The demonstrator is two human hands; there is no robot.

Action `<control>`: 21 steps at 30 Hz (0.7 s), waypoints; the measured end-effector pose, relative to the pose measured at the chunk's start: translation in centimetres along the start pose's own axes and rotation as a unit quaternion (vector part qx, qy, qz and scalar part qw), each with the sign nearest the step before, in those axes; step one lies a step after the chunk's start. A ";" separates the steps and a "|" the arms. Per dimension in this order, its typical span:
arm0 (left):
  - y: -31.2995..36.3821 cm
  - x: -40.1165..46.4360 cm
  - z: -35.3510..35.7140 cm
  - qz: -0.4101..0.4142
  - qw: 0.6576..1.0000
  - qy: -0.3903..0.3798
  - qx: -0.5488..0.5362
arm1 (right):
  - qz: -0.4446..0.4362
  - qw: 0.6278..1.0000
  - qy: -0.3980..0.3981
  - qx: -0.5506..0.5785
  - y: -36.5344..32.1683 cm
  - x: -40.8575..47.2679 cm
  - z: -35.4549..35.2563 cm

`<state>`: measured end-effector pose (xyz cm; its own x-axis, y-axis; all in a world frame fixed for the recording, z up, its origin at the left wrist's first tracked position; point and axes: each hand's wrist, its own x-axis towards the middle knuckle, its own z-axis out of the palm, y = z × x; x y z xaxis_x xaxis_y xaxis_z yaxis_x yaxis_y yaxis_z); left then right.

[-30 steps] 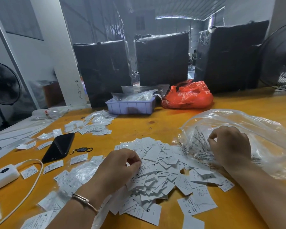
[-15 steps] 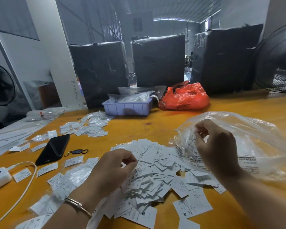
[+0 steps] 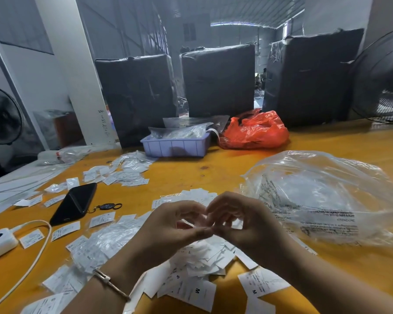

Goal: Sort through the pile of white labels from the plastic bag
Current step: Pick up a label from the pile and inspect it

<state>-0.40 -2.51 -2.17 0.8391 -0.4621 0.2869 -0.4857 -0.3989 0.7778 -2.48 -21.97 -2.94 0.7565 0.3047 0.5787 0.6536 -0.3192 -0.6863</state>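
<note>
My left hand (image 3: 175, 225) and my right hand (image 3: 241, 220) meet above the pile of white labels (image 3: 197, 264), fingertips touching, fingers curled. I think I pinch one thin label between them, but the motion blur hides it, so I cannot tell for sure what is held. The pile lies on the yellow table (image 3: 213, 168) directly under my hands, and the clear plastic bag (image 3: 322, 196) rests just beside it on my right, looking nearly empty. To do this step well, I should separate only one label, because they are thin and stick together easily. I should turn it until the size letter is readable, like the M label (image 3: 262, 283) near my right wrist, and then put it with the same size.
</note>
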 end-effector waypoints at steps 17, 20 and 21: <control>-1.0 0.1 -1.2 -0.102 0.967 0.232 -0.015 | 0.122 0.950 -0.041 -0.284 4.1 0.4 -1.4; -0.8 0.1 -1.0 -0.115 0.968 0.221 -0.041 | 0.119 0.936 -0.079 -0.320 4.1 0.6 -1.1; -0.7 0.1 -1.0 -0.123 0.967 0.217 -0.052 | 0.113 0.934 -0.080 -0.330 4.2 0.6 -1.1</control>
<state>0.24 -1.47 -2.15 0.9611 0.0210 0.2755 -0.2494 -0.3632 0.8977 0.76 -24.12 -4.95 0.8983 0.2761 0.3417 0.3898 -0.8596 -0.3304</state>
